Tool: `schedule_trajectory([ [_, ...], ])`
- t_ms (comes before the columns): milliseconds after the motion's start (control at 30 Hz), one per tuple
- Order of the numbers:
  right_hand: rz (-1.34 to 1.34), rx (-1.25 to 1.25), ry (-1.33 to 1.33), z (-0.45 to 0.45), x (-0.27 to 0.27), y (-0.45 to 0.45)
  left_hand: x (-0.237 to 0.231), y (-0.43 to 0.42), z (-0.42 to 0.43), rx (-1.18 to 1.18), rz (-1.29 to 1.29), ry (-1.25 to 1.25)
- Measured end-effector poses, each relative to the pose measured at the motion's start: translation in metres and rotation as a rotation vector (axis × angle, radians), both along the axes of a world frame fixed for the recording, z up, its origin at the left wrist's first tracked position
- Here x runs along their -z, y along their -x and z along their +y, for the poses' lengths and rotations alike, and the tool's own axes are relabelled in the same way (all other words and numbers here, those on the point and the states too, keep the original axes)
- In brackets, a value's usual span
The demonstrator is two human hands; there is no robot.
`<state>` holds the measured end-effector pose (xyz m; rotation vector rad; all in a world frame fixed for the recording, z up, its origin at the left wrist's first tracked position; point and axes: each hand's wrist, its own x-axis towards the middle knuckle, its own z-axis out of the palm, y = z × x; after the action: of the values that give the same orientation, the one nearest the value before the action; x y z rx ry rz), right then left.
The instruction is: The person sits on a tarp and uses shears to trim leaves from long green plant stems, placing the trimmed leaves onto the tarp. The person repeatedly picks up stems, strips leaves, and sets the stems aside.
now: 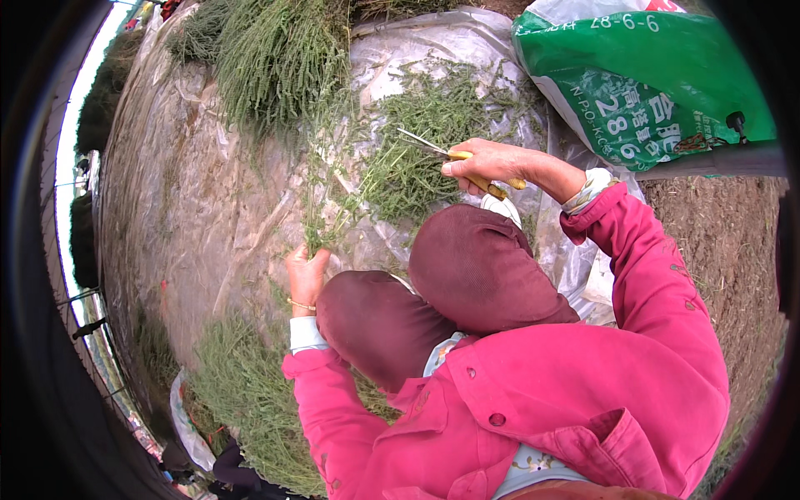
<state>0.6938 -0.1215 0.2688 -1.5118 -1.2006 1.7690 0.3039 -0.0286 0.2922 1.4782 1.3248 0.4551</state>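
My left hand (306, 269), low and left of my knees, grips the base of a thin bunch of green leafy stems (315, 219) that stand up and away from me. In my right hand (481, 165) is a pair of scissors (462, 155) with yellow handles, its metal blades pointing left and slightly parted. Under and beyond the blades lies a loose pile of cut green sprigs (431, 119) on a clear plastic sheet (237, 225). The two hands are well apart.
A large heap of green stems (281, 62) lies at the top, and another heap (250, 400) is by my left arm. A green and white fertilizer sack (625, 81) lies at the upper right, beside bare soil (712, 250). My bent knees are between my arms.
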Motion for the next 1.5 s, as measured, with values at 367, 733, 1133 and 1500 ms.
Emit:
schedule_trajectory([
  [367,-0.501,-0.377,-0.011,0.024,-0.016,-0.006,-0.011,-0.009,-0.001,0.165,0.108,-0.195],
  [733,-0.227,-0.042,0.007,-0.019,0.012,0.023,0.003,0.007,-0.001,0.093,0.092,-0.061],
  [1133,0.142,0.280,0.203,-0.059,0.056,0.004,0.032,0.048,-0.007,-0.083,-0.173,0.002],
  [1500,0.191,0.161,0.015,-0.026,0.070,0.032,0.050,0.056,0.006,-0.041,-0.379,0.304],
])
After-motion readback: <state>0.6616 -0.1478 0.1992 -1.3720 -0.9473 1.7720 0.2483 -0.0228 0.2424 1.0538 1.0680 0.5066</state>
